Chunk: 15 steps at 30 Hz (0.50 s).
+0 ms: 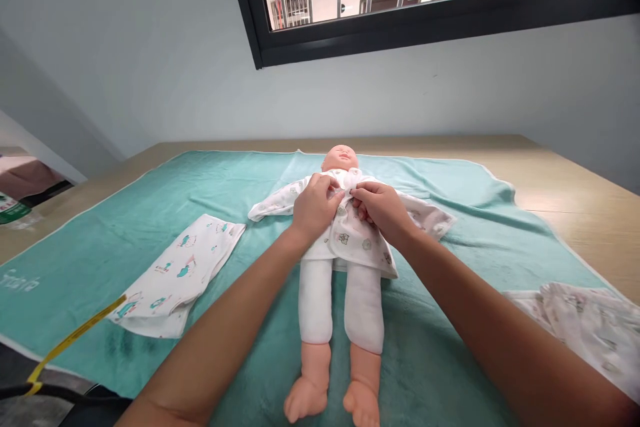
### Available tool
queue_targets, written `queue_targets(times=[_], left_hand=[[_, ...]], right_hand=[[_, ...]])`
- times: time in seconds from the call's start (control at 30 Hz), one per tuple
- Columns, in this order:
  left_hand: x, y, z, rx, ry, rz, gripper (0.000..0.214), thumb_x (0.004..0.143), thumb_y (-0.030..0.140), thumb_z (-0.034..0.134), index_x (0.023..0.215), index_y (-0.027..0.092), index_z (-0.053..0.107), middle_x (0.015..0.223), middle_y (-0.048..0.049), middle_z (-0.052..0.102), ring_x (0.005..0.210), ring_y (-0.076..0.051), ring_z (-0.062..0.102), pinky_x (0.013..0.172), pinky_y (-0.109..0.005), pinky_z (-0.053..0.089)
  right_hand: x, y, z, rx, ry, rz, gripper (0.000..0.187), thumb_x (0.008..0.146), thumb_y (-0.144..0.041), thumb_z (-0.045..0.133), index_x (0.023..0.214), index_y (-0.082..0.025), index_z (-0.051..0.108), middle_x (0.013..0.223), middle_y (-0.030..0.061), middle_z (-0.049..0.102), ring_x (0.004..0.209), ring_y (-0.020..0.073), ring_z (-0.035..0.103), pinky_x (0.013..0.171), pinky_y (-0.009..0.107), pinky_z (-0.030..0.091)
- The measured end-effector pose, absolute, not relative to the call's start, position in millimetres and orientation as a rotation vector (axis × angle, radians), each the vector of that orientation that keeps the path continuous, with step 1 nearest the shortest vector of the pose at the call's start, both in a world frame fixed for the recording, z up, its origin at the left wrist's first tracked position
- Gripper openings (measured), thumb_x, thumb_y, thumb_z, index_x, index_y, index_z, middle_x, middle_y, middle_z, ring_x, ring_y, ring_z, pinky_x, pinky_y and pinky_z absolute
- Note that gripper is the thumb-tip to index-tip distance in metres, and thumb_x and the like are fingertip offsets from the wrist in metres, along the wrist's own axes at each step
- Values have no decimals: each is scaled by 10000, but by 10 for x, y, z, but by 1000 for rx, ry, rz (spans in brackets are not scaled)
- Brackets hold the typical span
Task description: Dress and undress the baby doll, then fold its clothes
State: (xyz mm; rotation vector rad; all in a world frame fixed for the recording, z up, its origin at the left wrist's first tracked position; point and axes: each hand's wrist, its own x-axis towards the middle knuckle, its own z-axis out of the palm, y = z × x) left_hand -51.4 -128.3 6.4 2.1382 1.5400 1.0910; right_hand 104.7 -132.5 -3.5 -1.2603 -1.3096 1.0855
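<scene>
A baby doll [341, 158] lies on its back with its head toward the wall and its bare feet toward me. It wears a white printed baby jacket [355, 240], whose sleeves spread out to both sides. My left hand [317, 205] pinches the jacket's front edge at the upper chest. Close beside it, my right hand [379, 205] grips the other front edge near the collar, fingers curled under the cloth. A small round snap shows just below my fingertips. White cloth covers the doll's legs [315, 300] down to the shins.
A teal blanket [240, 180] covers most of the wooden table [590, 213]. Folded white printed cloth [185, 273] lies to the left, crumpled printed clothing [585, 320] to the right. A yellow strap [80, 332] on a black cable crosses the lower left. A green-labelled bottle [13, 208] is at far left.
</scene>
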Motion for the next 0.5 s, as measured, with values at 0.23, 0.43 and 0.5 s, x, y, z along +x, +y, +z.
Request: queue_targets(times=[0.23, 0.43, 0.5], left_hand=[[-521, -1167, 54, 2095, 1478, 1079, 115, 878, 281, 584, 904, 235, 686, 1019, -27, 619, 932, -191, 610, 797, -305, 453], [-570, -1118, 69, 1784, 1270, 1263, 117, 860, 288, 611, 842, 195, 680, 894, -13, 698, 801, -156, 618, 752, -276, 471], [-585, -1109, 84, 1587, 1189, 1276, 132, 846, 301, 632, 851, 180, 686, 864, -15, 707, 788, -150, 626, 730, -263, 482]], right_hand=[[1084, -1266, 21, -1292, -1282, 1145, 172, 711, -339, 690, 695, -201, 588, 595, -11, 558, 439, 98, 461, 376, 228, 299], [964, -1085, 114, -1383, -1441, 920, 188, 717, -336, 677, 649, -204, 562, 553, -21, 537, 464, 110, 446, 423, 242, 328], [902, -1075, 104, -1318, -1452, 819, 214, 752, -367, 655, 648, -200, 571, 570, -22, 536, 499, 108, 439, 457, 238, 334]])
